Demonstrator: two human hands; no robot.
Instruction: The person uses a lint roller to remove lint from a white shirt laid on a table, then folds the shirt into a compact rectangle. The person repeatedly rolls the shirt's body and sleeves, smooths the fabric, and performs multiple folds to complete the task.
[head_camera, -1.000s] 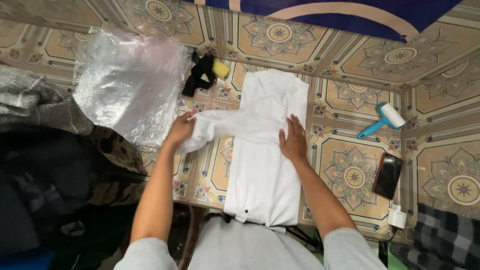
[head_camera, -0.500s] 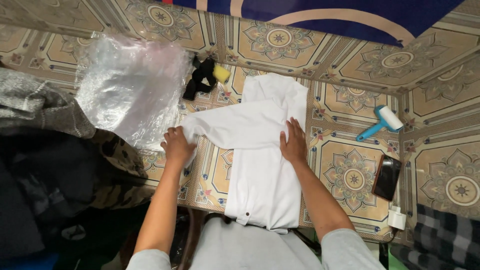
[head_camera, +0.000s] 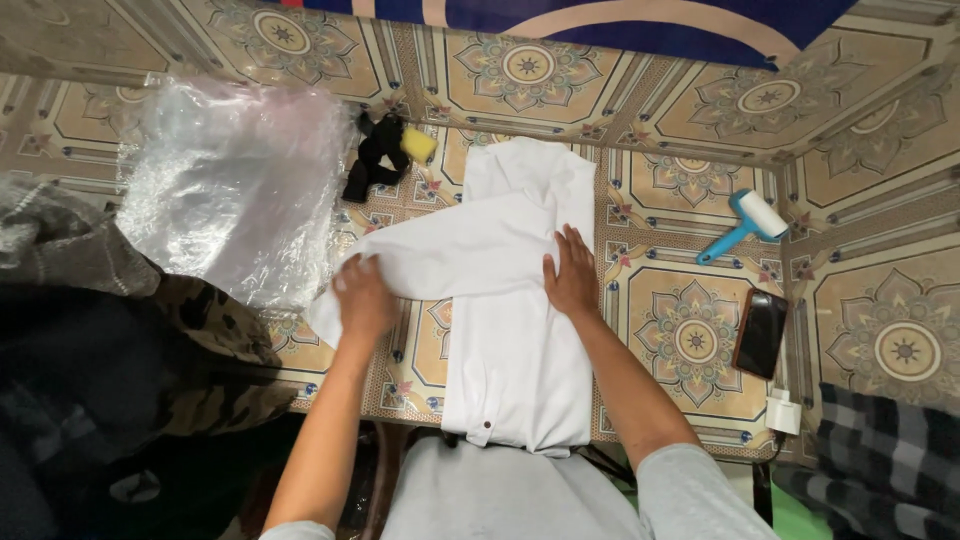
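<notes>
White shirt (head_camera: 515, 350) lengthwise away from person, sleeve across – L hand (head_camera: 362, 298) gripping sleeve, R hand (head_camera: 571, 277) flat, fingers spread

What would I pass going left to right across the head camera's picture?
Clear plastic bag → left hand → white shirt → right hand → blue lint roller → dark phone → checked cloth.
</notes>
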